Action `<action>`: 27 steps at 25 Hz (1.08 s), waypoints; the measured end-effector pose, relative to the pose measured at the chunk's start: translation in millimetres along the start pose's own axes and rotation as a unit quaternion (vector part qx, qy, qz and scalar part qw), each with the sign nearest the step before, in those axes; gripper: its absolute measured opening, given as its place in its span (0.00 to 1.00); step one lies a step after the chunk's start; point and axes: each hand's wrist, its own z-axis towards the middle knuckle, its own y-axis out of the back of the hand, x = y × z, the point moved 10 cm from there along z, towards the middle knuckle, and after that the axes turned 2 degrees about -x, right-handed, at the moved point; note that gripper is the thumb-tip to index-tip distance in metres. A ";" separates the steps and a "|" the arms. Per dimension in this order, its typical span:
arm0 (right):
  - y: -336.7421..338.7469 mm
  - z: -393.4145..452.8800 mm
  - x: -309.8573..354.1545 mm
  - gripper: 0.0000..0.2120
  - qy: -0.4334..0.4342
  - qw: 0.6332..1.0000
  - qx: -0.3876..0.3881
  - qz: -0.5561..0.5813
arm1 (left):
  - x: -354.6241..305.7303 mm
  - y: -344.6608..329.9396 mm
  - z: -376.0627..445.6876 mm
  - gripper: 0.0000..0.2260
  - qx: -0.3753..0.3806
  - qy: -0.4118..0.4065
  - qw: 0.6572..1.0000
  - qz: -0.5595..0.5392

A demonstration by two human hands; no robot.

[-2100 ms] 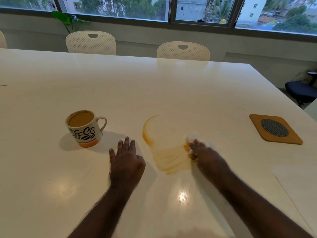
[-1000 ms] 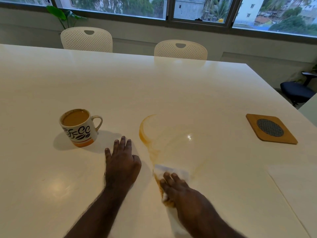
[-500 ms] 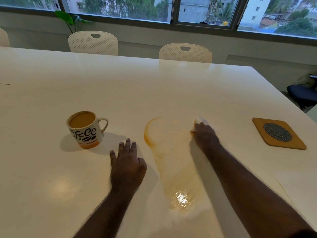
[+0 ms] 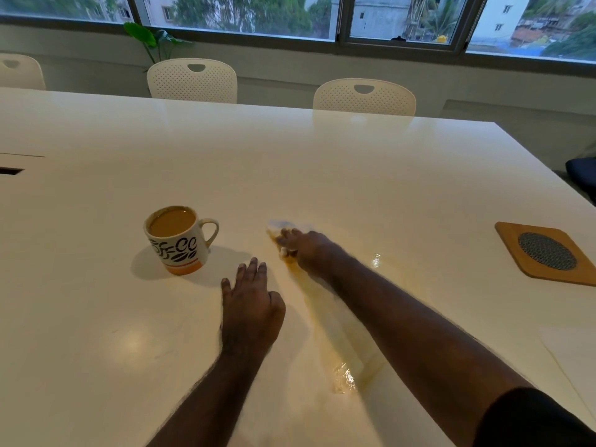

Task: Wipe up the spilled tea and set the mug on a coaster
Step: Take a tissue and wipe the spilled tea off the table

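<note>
A white mug (image 4: 179,239) with black lettering and an orange base stands full of tea on the white table (image 4: 290,162), left of centre. My right hand (image 4: 304,248) presses a crumpled white tissue (image 4: 283,225) onto the table at the far left end of the smeared tea (image 4: 342,343). The tissue is blurred and partly hidden under my fingers. The wet yellow smear runs from there toward me, under my forearm. My left hand (image 4: 250,304) lies flat on the table, fingers straight, just right of the mug. A square wooden coaster (image 4: 546,253) with a dark round insert lies at the right.
Three white perforated chairs (image 4: 193,79) stand along the table's far side under the windows, with a plant (image 4: 154,40) behind. A dark chair seat (image 4: 582,172) shows past the right edge. A slot (image 4: 9,171) is cut into the table at the far left.
My right hand has swept the tissue leftward across the far end of the spill, closer to the mug. The curved yellow edge of the puddle is gone. My left hand stayed put.
</note>
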 end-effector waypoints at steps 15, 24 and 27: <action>-20.5 -247.5 -44.1 0.25 0.079 0.994 -0.037 0.067 | 3.5 1.6 -1.8 0.32 -0.016 0.021 0.998 -0.062; 14.5 -157.0 -115.6 0.21 -0.130 0.982 -0.103 0.088 | -0.7 2.5 -1.1 0.32 -0.011 0.011 1.000 -0.022; -30.9 -174.3 -20.9 0.25 -0.009 0.989 -0.054 0.137 | -0.7 2.7 -1.8 0.32 -0.006 0.005 1.000 -0.013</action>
